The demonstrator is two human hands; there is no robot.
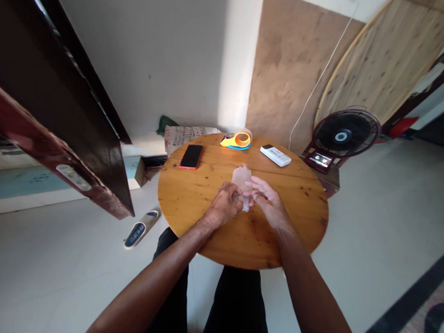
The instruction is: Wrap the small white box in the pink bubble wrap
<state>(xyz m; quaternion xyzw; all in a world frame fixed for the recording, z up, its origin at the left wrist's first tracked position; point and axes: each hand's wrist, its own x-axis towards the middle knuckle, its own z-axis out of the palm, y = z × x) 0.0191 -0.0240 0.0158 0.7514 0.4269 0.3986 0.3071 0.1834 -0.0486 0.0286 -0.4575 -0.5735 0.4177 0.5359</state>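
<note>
A small, pale, see-through crumpled sheet (242, 176), perhaps thin plastic, is between my hands over the middle of the round wooden table (210, 235). My left hand (225, 201) is closed, its thumb and fingers pinching the sheet's left side. On the other side, my right hand (266, 196) has thumb and finger pressed together at the sheet's lower right edge, with its other fingers stretched out along it. Part of the sheet is hidden behind the fingers. Its lower tip hangs below them.
A phone (191, 157) lies left on the table, a yellow tape dispenser (239, 140) at the back, a white remote control (276, 156) to the right. A fan (343, 135) stands beyond the table's right edge. A slipper (141, 229) is on the floor, near a dark door (77, 94).
</note>
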